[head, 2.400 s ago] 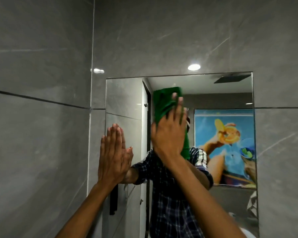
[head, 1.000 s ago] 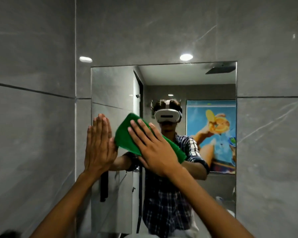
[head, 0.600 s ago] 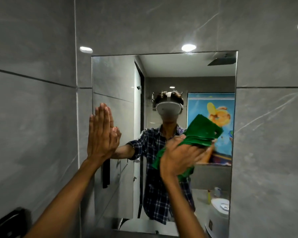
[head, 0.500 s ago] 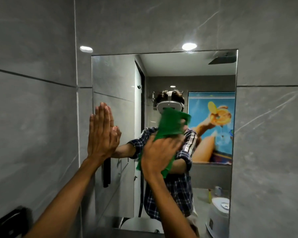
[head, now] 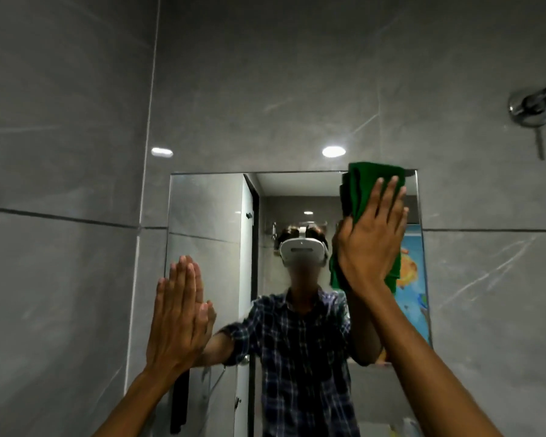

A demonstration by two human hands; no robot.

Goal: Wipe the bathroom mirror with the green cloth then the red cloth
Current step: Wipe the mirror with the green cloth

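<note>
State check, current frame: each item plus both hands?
Rectangular wall mirror: mounted, upright.
Folded green cloth: pressed against the mirror's top right corner.
Right hand: fingers straight, pressing the cloth.
Left hand: flat against the mirror's left edge.
Chrome wall fitting: untouched.

The left hand (head: 180, 316) and right hand (head: 371, 244) are bare, as are the forearms (head: 423, 357). The reflection shows a blue-and-white checked shirt (head: 300, 342) with elbow-length sleeves (head: 243, 329) and a white headset (head: 301, 252).

mirror (head: 208, 222): smooth glossy glass. green cloth (head: 364, 190): soft matt fabric, folded. wall tiles (head: 60, 121): grey, marble-veined, semi-gloss. wall fitting (head: 536, 110): polished chrome metal.
</note>
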